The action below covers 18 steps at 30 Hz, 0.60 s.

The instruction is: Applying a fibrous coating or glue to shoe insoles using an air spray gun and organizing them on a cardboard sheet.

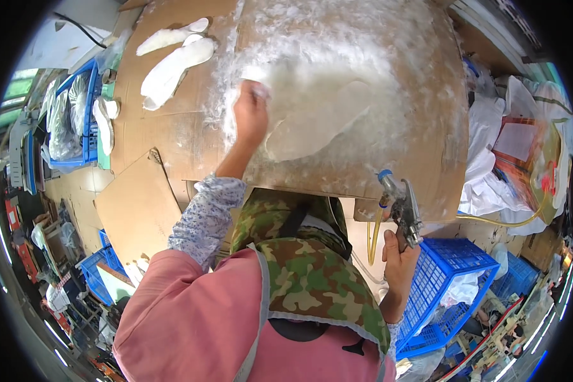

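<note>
My left hand is closed over the cardboard-covered table, its fingers pinching a small white piece whose outline is blurred. Beside that hand lies a pale, sole-shaped patch, ringed by white spray residue or fluff; whether it is a separate sheet or bare board I cannot tell. Down by the table's front edge, my right hand grips a metal spray gun with a blue nozzle end, pointing up toward the table. White shoe insoles rest at the table's far left.
A yellow hose runs at the right, past white sheeting. Blue plastic crates stand at the lower right and far left. Another white insole lies left of the table. A cardboard flap juts out at near left.
</note>
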Each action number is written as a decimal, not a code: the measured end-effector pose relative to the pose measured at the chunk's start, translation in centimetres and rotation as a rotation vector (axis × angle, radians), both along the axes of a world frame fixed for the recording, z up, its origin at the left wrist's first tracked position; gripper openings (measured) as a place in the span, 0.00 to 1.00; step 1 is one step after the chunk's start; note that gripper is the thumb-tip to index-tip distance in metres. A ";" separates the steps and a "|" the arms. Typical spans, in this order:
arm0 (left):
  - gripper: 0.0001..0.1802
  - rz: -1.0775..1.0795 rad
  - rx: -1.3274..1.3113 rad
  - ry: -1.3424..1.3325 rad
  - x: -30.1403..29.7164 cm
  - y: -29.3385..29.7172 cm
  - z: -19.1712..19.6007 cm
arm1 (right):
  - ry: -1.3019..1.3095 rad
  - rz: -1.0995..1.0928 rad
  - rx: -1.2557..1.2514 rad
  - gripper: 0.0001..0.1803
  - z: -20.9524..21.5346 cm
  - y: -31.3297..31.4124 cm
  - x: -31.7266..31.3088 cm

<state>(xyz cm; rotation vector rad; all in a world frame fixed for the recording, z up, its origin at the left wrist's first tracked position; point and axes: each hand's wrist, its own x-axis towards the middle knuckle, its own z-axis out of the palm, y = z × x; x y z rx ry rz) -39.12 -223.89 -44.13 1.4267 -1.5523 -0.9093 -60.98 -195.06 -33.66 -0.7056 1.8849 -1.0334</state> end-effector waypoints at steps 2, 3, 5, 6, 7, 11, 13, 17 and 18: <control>0.03 0.065 -0.105 0.149 -0.1 -1.4 0.3 | 0.039 -0.034 0.008 0.07 0.2 0.1 0.0; 0.06 -0.056 -0.087 -0.005 -0.3 -0.8 1.0 | 0.036 -0.040 0.006 0.07 0.2 0.2 0.0; 0.07 -0.262 -0.283 -0.208 -1.5 0.7 0.7 | 0.001 -0.058 0.001 0.08 0.3 0.1 0.1; 0.09 -0.469 -0.475 -0.406 -2.1 1.2 0.1 | -0.015 -0.071 0.001 0.10 0.3 0.3 0.2; 0.09 -0.478 -0.475 -0.406 -2.3 1.3 -0.7 | -0.017 -0.078 0.002 0.10 0.3 0.4 0.2; 0.08 -0.528 -0.391 -0.494 -2.3 -0.2 -1.9 | -0.017 -0.050 0.026 0.11 0.8 0.5 0.2; 0.03 -0.321 -0.142 -0.133 -2.6 -0.9 -0.9 | -0.009 -0.080 0.022 0.10 0.7 0.8 0.2; 0.07 -0.415 -0.173 -0.209 -4.4 -0.5 -0.3 | -0.027 -0.104 -0.017 0.09 0.6 0.7 0.1; 0.09 -0.509 -0.328 -0.244 -5.5 0.0 -0.5 | -0.033 -0.104 -0.032 0.08 0.7 0.6 0.1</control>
